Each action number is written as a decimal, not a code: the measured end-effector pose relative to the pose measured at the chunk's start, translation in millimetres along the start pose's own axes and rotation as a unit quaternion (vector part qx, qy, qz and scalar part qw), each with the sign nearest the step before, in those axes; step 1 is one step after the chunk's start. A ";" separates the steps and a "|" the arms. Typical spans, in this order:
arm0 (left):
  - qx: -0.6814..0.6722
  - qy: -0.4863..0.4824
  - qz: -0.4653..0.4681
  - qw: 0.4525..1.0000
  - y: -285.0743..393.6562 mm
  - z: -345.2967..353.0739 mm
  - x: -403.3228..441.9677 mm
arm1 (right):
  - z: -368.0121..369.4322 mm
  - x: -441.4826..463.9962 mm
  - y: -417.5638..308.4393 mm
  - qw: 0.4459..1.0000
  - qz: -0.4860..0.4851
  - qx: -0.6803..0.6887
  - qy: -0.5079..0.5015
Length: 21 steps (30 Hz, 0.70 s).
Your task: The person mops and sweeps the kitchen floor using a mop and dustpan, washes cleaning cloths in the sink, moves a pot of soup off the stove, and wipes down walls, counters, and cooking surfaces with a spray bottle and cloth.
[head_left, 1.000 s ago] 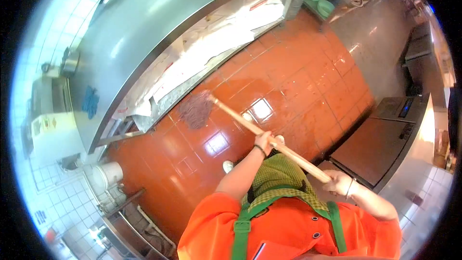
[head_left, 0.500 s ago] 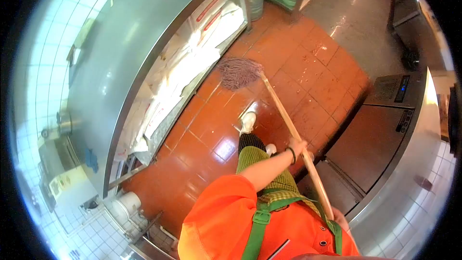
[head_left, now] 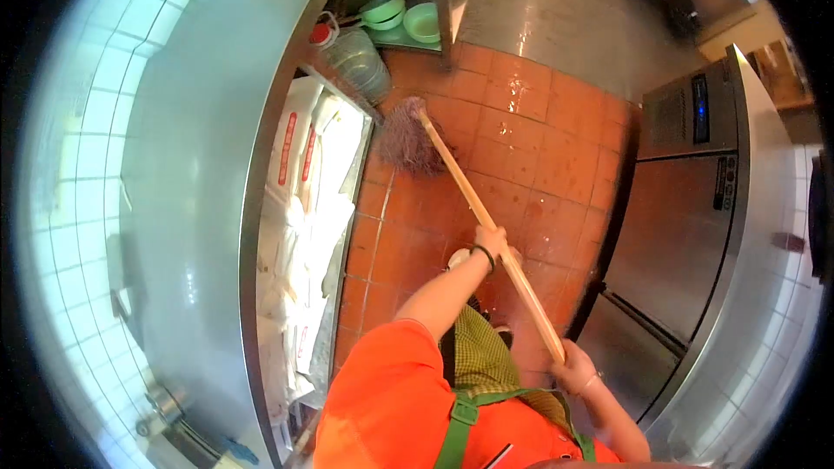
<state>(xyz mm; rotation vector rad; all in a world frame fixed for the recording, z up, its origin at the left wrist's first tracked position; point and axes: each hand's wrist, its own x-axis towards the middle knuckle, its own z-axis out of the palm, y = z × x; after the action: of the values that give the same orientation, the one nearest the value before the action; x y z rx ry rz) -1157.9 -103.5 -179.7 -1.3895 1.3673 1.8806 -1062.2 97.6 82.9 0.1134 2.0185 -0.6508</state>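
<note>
A wooden-handled mop (head_left: 465, 184) slants across the middle of the view. Its purplish string head (head_left: 408, 141) lies on the red tiled floor beside the shelf unit's lower edge. My left hand (head_left: 492, 243), with a dark band at the wrist, is closed around the middle of the handle. Nearer my body, my right hand (head_left: 575, 368) grips the handle's upper end. Part of a light shoe shows beneath my left wrist.
At left runs a steel counter (head_left: 195, 174) with white sacks (head_left: 304, 208) on its lower shelf. A big clear bottle (head_left: 358, 65) stands past it, near green bowls (head_left: 422, 23) under a table. A steel appliance (head_left: 665, 234) lines the right side. The tiles (head_left: 521, 156) look wet.
My view has turned, so the counter stands more upright in it. The mop head has shifted along the shelf edge toward the bottle. My right hand and the handle's end have come further into view.
</note>
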 end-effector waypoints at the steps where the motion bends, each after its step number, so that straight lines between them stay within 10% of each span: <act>1: -0.009 -0.022 0.034 0.999 6.8 -11.4 31.9 | 3.0 15.9 -24.6 0.998 0.016 0.063 -0.005; 10: 0.285 -0.024 0.068 0.956 39.2 -15.8 -10.0 | 86.3 1.2 -7.0 0.838 0.066 0.524 -0.136; 16: 0.393 -0.116 0.024 0.912 -27.4 -22.8 -98.9 | 167.2 -103.9 70.3 0.818 0.068 0.567 -0.063; 21: 0.322 -0.183 -0.066 0.926 -193.5 -59.5 -96.3 | 248.7 -233.9 114.8 0.684 0.158 0.711 -0.026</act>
<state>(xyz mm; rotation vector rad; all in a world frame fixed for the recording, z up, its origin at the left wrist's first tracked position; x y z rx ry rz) -939.0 -55.0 -182.3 -0.7348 1.4603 1.3252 -706.7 116.5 137.0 1.2934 0.9198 -1.7954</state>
